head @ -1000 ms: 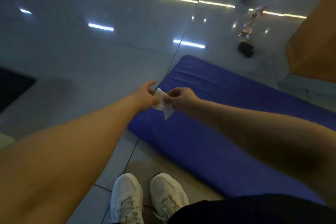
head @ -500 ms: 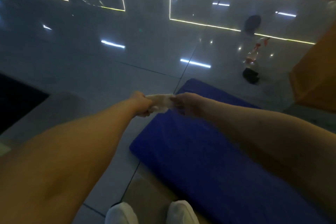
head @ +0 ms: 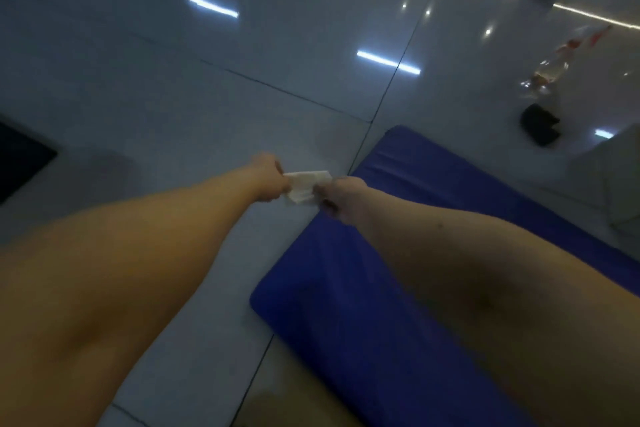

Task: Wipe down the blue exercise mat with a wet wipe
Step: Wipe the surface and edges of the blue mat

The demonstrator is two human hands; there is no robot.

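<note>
Both hands pinch the same white wet wipe [head: 305, 188] and hold it stretched between them, up in the air above the floor. On the wipe's left end, the left hand [head: 268, 178] has its fingers curled tight around the edge. Gripping the right end, the right hand [head: 341, 196] is closed the same way, knuckles toward the camera. Bare forearms run from the near corners of the view up to the two hands, and the wipe looks partly folded, with a loose flap hanging below the taut top edge.

To the right, the blue exercise mat [head: 388, 288] lies flat on the glossy grey tiled floor [head: 207, 87], running from the near right toward the far right. Its left edge passes just below the right hand, while the wipe hangs over the floor beside that edge, not touching the mat.

Far right, a small black object [head: 539, 124] sits on the tiles next to a blurred clear bottle [head: 550, 69] with red markings.
</note>
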